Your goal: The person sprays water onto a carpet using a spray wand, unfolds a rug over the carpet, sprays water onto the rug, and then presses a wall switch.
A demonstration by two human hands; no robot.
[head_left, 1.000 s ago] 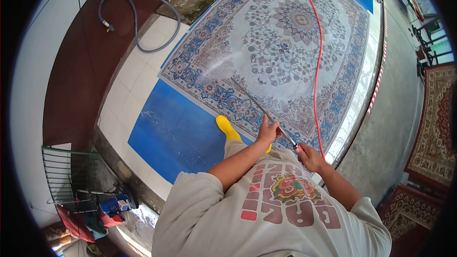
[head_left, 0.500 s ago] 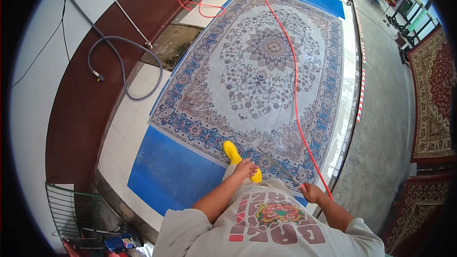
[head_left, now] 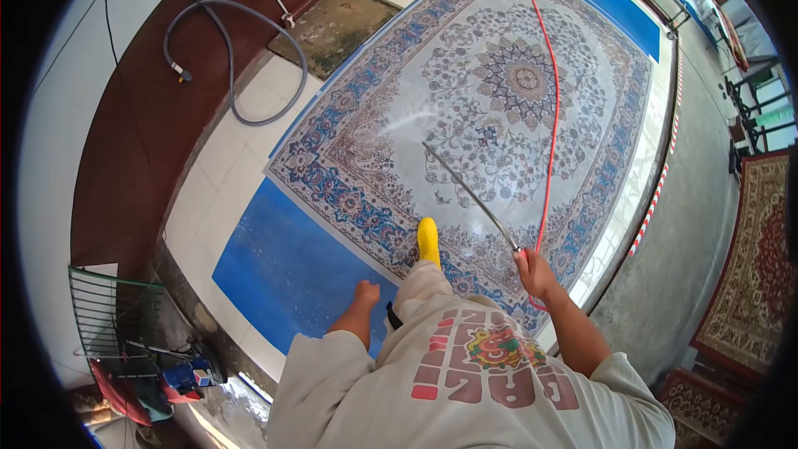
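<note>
- Wand (head_left: 481, 203): slants over the rug (head_left: 465, 41), tip pointing away from the body.
- Right hand (head_left: 536, 273): arm reaching forward, grip wrapped round the wand's near end.
- Left hand (head_left: 366, 289): low over the mat (head_left: 283, 249); cannot tell how open its grip is.

Lit brightly and softly across the patterned carpet (head_left: 470, 137). Glaring white along the glossy tile strip (head_left: 611, 224), and again in a streak at lower left. Dimmer around the green wire rack (head_left: 112, 308). Crisp enough at centre to make out the carpet's motifs, but softer at far upper right. Bowed fisheye-fashion, most plainly along the maroon wall band (head_left: 125, 166), then lost to black at the corners.
</note>
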